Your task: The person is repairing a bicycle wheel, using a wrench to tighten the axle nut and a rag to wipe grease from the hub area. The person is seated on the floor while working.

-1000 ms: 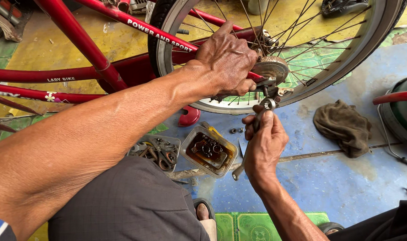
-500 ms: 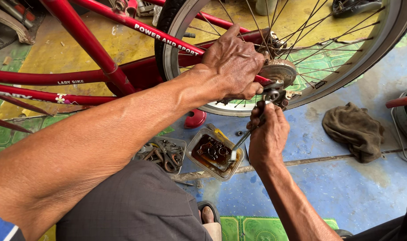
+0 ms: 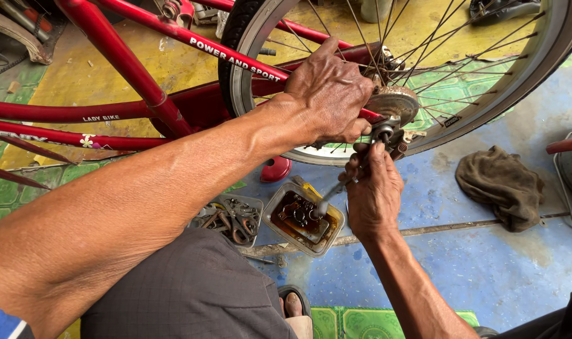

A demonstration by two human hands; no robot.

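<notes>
Gripping the wheel hub (image 3: 396,103) of a red bicycle (image 3: 129,107) with left hand (image 3: 330,94), fingers curled over it, while right hand (image 3: 374,191) is clamping a wrench (image 3: 336,191) just below the hub, with an oily parts tray (image 3: 302,216) and brown rag (image 3: 502,185) lying lower down.
</notes>
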